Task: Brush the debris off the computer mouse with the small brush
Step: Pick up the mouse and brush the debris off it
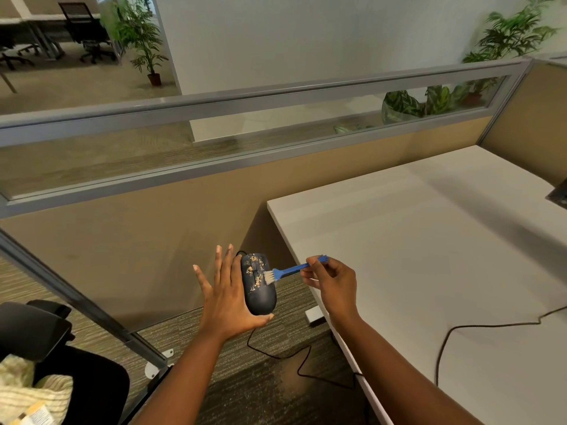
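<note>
The left hand (228, 297) cradles the mouse (258, 283) off the worktop (429, 240) edge, over the carpet, fingers straight and spread, thumb under its rear. The right hand (333, 279) pinches the brush (287, 272) handle end, bristles touching the mouse's crumb-strewn top. The mouse looks light, hard and smooth, so likely slippery; support it underneath. Its cable (276, 354) trails below
</note>
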A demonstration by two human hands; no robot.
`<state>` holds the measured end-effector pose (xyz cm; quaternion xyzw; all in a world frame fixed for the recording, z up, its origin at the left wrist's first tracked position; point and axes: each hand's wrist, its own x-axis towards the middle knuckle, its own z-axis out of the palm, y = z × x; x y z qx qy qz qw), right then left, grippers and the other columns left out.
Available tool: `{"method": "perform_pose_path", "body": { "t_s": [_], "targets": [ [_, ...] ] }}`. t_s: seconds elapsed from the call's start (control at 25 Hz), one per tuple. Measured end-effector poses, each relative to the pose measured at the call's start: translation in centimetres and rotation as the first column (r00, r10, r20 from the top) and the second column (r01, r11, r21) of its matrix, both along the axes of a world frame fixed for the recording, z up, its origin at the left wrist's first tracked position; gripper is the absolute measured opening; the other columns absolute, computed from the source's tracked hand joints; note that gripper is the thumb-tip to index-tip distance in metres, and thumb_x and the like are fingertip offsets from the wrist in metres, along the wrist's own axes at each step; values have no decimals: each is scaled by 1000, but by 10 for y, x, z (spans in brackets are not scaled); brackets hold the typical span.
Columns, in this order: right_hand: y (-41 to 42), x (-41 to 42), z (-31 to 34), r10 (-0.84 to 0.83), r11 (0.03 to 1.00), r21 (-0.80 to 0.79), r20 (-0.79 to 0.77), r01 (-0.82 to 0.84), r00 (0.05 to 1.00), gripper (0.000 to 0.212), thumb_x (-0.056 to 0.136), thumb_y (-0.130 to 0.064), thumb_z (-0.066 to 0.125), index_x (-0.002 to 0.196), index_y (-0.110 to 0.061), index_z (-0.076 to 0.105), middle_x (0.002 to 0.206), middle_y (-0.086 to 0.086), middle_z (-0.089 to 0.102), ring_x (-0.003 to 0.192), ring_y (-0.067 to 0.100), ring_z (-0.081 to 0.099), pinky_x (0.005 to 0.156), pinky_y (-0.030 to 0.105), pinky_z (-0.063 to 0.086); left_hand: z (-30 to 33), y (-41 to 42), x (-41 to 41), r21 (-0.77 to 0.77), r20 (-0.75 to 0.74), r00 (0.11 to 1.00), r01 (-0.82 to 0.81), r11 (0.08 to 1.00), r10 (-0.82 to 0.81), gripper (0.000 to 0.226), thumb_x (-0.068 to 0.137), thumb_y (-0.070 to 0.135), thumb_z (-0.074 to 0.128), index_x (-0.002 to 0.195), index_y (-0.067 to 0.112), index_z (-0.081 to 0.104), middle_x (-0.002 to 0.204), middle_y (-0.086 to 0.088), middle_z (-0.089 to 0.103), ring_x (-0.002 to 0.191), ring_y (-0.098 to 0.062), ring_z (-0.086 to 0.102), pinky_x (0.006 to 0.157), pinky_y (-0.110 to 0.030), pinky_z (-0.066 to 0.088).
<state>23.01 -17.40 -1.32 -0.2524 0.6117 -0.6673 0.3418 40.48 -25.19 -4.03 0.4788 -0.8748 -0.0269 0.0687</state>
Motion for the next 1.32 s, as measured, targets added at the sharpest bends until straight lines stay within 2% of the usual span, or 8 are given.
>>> {"method": "perform_pose_path", "body": {
  "t_s": [0.24,0.44,0.56,0.76,0.92,1.04,1.24,1.32],
  "targets": [
    [1,-1,-1,-26,999,20,-4,26,1000,10,84,-13,61,78,-17,67,66,2,69,61,8,69,55,14,54,3,1,1,-8,-25,1000,-1,1000,1,137,45,83,59,145,4,8,150,-4,-16,137,-24,-26,102,-63,-22],
    [-4,-1,4,-15,1000,-3,41,15,999,11,84,-11,61,78,-17,68,62,-2,70,61,9,69,54,14,53,3,2,3,-6,-26,1000,9,1000,-9,137,46,83,59,145,4,6,150,-5,-15,138,-24,-25,102,-64,-20],
    [-8,4,3,4,1000,9,13,-4,1000,9,85,-14,61,79,-16,68,65,1,70,62,10,69,56,16,54,3,2,4,-9,-39,999,19,1000,-20,137,46,82,60,145,4,7,151,-6,-11,139,-26,-21,103,-64,-18],
    [-5,-3,-2,-70,996,57,-33,72,997,8,85,-14,60,87,-10,67,68,1,69,61,6,68,54,12,53,3,1,6,-12,-57,998,38,999,-39,137,46,80,63,144,2,10,151,-7,-7,140,-27,-17,102,-65,-18],
    [-10,0,4,-49,999,-1,31,49,998,8,85,-12,60,83,-13,67,68,1,69,62,7,69,53,12,51,3,0,5,-18,-57,997,51,999,-52,135,46,79,64,144,2,13,151,-7,-7,140,-27,-17,102,-65,-18],
    [-13,4,5,-22,1000,11,18,22,1000,9,85,-13,60,87,-9,68,69,3,70,62,8,69,55,13,53,3,0,5,-21,-48,997,59,998,-60,135,46,79,63,144,2,13,151,-7,-8,140,-28,-17,102,-65,-17],
    [-10,-1,1,-103,993,53,-12,103,995,8,86,-13,60,88,-10,66,70,0,68,60,5,67,52,10,50,1,-1,5,-24,-41,998,56,998,-57,135,46,80,63,144,2,12,151,-7,-9,139,-27,-19,102,-63,-20],
    [-12,0,3,-101,995,33,54,99,993,7,86,-12,59,84,-11,66,69,1,69,60,7,68,52,11,51,1,-2,5,-25,-38,998,55,998,-55,135,47,80,63,144,2,11,151,-7,-9,139,-27,-20,101,-63,-21]
  ]
}}
